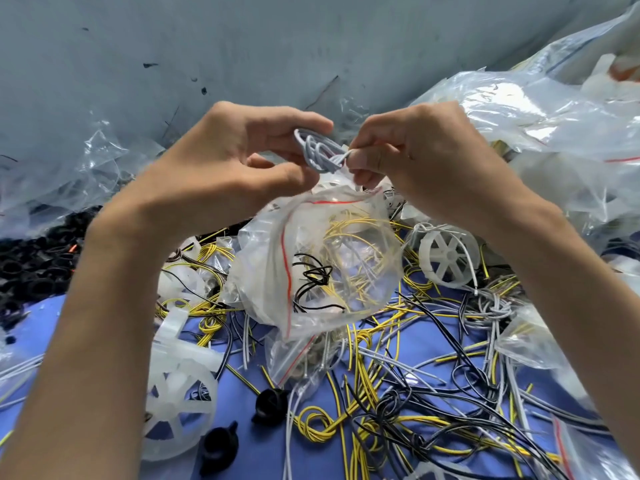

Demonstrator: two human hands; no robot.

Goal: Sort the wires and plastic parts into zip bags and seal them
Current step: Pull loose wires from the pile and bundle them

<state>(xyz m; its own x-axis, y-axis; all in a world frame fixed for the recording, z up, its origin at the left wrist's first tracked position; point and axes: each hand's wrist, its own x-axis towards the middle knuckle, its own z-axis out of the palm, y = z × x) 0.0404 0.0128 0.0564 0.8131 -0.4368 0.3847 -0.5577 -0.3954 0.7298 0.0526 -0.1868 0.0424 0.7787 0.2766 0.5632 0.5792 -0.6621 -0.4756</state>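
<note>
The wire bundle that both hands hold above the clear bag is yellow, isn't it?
Not quite. The wire bundle is grey, not yellow. The head view shows the left hand and the right hand holding it above the clear bag. The yellow wires are the ones inside that bag.

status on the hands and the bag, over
Left hand and right hand both pinch grey wire coil. Zip bag open beneath, yellow wires and black wires inside. Nothing blocking its mouth.
</note>
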